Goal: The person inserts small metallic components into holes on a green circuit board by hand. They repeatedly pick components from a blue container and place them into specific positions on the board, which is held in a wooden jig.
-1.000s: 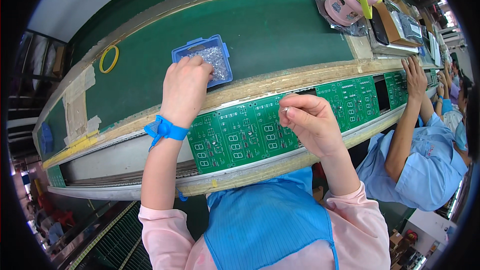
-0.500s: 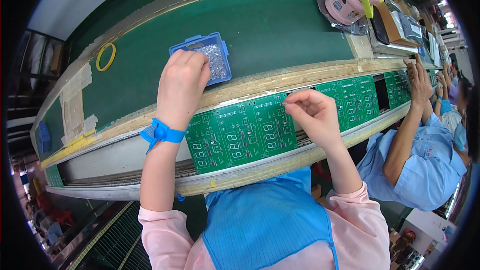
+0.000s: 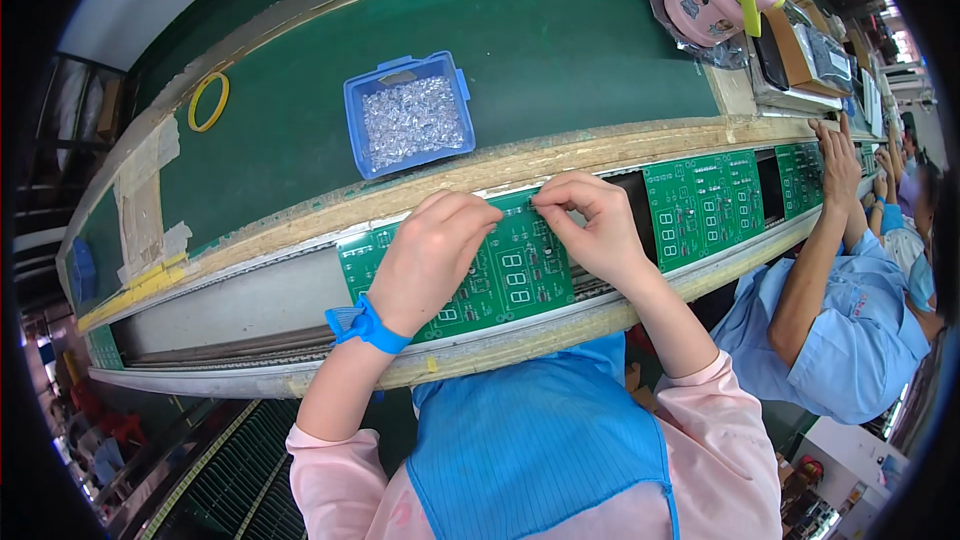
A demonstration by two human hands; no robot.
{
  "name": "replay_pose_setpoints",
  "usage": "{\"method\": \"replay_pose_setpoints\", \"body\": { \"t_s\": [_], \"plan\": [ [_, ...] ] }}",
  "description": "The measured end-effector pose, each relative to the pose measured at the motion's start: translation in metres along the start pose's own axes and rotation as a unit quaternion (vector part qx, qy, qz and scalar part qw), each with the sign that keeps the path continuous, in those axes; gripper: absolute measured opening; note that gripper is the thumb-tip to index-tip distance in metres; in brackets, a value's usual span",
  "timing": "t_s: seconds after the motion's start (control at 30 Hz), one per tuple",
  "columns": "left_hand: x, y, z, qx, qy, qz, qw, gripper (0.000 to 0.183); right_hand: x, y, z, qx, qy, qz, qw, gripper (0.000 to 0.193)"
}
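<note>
A green circuit board [image 3: 520,290] with white digit outlines lies on the rail in front of me. My left hand [image 3: 435,255], with a blue band at the wrist, is over the board's left part, covering much of it. Its thumb and fingers are pinched together near the far edge; anything between them is too small to make out. Close by on the right, my right hand [image 3: 595,230] is pinched at the board's far right corner, its fingertips hiding whatever they grip. Beyond the hands stands a blue bin [image 3: 353,120] holding many small clear parts [image 3: 415,120].
More green boards [image 3: 705,205] sit on the rail to the right, past a dark gap. A wooden ledge [image 3: 620,140] runs behind the rail. A yellow ring [image 3: 209,102] lies far left, a pink container [image 3: 715,5] far right. Another person's hand [image 3: 838,165] works at right.
My left hand has come from the blue bin down to the board. The right hand has shifted slightly left. The board sits farther left, with a wider gap before the one on its right.
</note>
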State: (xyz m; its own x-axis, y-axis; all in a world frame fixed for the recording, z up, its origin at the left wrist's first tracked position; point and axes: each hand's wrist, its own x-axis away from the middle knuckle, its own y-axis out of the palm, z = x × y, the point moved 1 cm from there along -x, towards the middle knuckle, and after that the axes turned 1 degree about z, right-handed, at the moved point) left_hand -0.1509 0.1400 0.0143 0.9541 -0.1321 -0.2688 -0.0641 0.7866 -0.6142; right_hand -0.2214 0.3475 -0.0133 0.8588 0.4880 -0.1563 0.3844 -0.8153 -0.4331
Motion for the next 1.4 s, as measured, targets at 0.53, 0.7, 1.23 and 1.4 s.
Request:
{"method": "replay_pose_setpoints", "body": {
  "t_s": [0.53,0.7,1.23,1.4],
  "plan": [
    [0.022,-0.007,-0.019,0.061,-0.078,0.075,0.992,0.014,-0.012,0.017,-0.024,0.036,0.013,-0.089,0.995,0.026],
    [0.022,-0.005,-0.020,0.060,-0.067,0.073,0.993,0.012,-0.011,0.018,-0.022,0.038,0.006,-0.088,0.995,0.026],
    [0.021,-0.004,-0.022,0.040,-0.048,0.073,0.995,0.013,-0.010,0.020,-0.021,0.050,0.000,-0.070,0.996,0.022],
    [0.022,-0.003,-0.021,0.037,-0.054,0.076,0.995,0.014,-0.013,0.021,-0.029,0.137,-0.094,-0.074,0.983,0.021]
  ]
}}
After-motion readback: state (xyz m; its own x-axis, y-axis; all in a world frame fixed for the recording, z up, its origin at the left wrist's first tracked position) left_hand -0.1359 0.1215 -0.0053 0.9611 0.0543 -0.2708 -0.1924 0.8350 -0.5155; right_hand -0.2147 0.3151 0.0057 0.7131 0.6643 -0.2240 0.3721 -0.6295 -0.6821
